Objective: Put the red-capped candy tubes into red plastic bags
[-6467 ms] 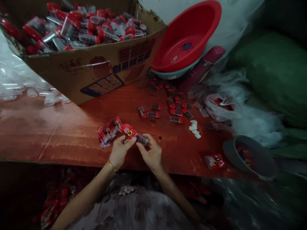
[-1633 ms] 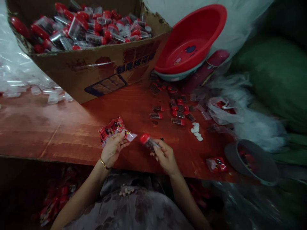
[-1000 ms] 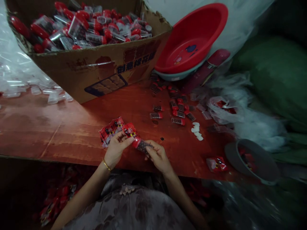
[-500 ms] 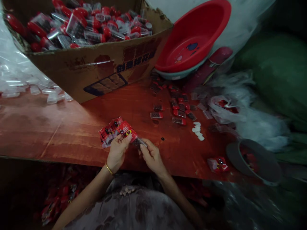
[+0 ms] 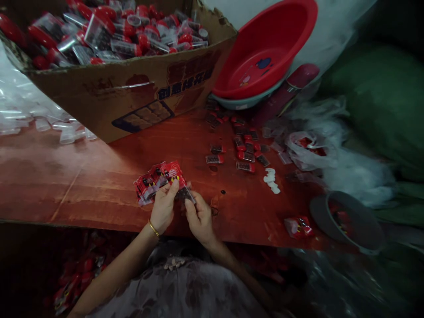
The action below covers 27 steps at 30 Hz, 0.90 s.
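My left hand (image 5: 164, 205), with a gold bangle on its wrist, is closed on a small red packet (image 5: 174, 173) with a yellow and black print. At the packet's lower right end, my right hand (image 5: 199, 216) pinches a clear tube with dark contents (image 5: 185, 194). The tube's lower part is hidden by the fingers, and whether it is inside the packet I cannot tell. A pile of similar red packets (image 5: 145, 185) lies on the table just beside my left hand.
A cardboard box (image 5: 132, 95) of red-capped tubes stands at the back left. Capped tubes (image 5: 245, 156) and white pieces (image 5: 271, 180) lie right of my hands. Further right are a grey bowl (image 5: 354, 223), a filled packet (image 5: 299, 227) and plastic bags. A red basin (image 5: 261, 48) leans behind.
My hands have come slightly closer together, and the right hand has shifted a little left with the tube. The whole view has also moved slightly.
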Tool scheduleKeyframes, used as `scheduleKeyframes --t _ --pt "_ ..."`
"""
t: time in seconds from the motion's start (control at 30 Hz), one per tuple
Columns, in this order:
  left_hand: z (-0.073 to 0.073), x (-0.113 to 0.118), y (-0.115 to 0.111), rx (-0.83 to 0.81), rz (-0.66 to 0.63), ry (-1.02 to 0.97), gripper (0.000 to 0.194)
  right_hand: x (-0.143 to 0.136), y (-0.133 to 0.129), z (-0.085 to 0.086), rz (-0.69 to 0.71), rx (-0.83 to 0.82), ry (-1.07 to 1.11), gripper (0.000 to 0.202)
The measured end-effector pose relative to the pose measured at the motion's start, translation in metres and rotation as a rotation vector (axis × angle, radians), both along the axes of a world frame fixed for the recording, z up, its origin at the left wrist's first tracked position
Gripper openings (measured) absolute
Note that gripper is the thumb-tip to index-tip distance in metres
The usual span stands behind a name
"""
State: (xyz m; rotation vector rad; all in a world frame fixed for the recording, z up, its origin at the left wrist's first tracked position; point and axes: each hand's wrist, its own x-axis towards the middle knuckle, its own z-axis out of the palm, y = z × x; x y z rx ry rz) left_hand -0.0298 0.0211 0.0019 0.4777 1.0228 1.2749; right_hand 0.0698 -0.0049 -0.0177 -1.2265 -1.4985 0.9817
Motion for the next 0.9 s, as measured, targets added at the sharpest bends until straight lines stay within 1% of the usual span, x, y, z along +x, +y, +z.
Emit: scheduleKeyframes --t 0.1,0.17,0.3,0.37,0.43,0.53,0.6,0.67,0.77,0.83,0.9 --pt "-0.009 0.006 -0.005 0.016 0.017 0.096 0.042 -0.001 0.002 -0.003 -0.047 -0.011 0.074 0.023" --pt "-0.009 0.007 -0.005 0.042 0.011 0.088 0.039 0.000 0.003 -0.002 -0.047 0.006 0.053 0.022" --pt "-0.001 0.004 -0.001 0.030 0.021 0.018 0.036 0.004 0.004 0.003 0.035 0.009 -0.048 0.018" --pt "0.003 0.003 0.000 0.011 0.019 0.025 0.033 0.004 0.004 0.006 0.053 0.000 -0.039 0.018" --pt "0.004 0.003 0.000 0.019 -0.001 0.027 0.028 0.003 0.003 0.007 0.048 -0.027 0.029 0.018" --pt "0.004 0.000 -0.002 0.034 -0.042 0.052 0.027 0.001 0.004 0.006 0.104 -0.164 0.204 0.020" --pt "0.004 -0.003 -0.003 0.018 -0.080 0.086 0.030 0.001 0.004 0.004 0.176 -0.262 0.326 0.022" --pt "0.005 -0.005 -0.005 -0.003 -0.076 0.083 0.035 0.002 0.007 0.001 0.206 -0.298 0.402 0.024" --pt "0.004 -0.002 -0.008 -0.020 -0.039 0.028 0.042 0.001 0.013 -0.002 0.131 -0.306 0.416 0.028" --pt "0.004 0.003 -0.011 -0.024 -0.063 -0.023 0.044 -0.002 0.017 -0.006 0.085 -0.325 0.419 0.033" --pt "0.005 0.004 -0.013 -0.018 -0.092 -0.088 0.044 -0.006 0.021 -0.009 0.063 -0.297 0.400 0.040"
